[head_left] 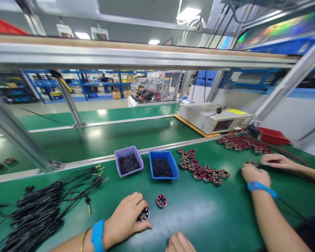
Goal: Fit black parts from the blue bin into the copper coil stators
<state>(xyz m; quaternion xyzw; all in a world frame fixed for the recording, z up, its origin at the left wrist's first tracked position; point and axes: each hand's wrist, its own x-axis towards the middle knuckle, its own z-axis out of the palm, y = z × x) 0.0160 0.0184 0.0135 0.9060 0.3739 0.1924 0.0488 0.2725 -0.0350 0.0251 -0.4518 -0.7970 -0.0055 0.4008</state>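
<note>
My left hand (126,218), with a blue wrist strap, rests on the green mat and grips a small round copper-wound coil (144,214) at its fingertips. A second coil with a pink core (161,201) lies loose just beyond it. Only the knuckles of my right hand (179,244) show at the bottom edge, near the held coil; what it holds is hidden. Behind stand a purple bin (119,154) and a blue bin (173,167), both filled with small black parts.
A co-worker's two hands (254,174) (275,161) work at the right among several coils (204,171) spread on the mat. A tangle of black wires (39,210) lies at the left. A beige tester box (215,117) and a red tray (274,135) sit behind, past a conveyor.
</note>
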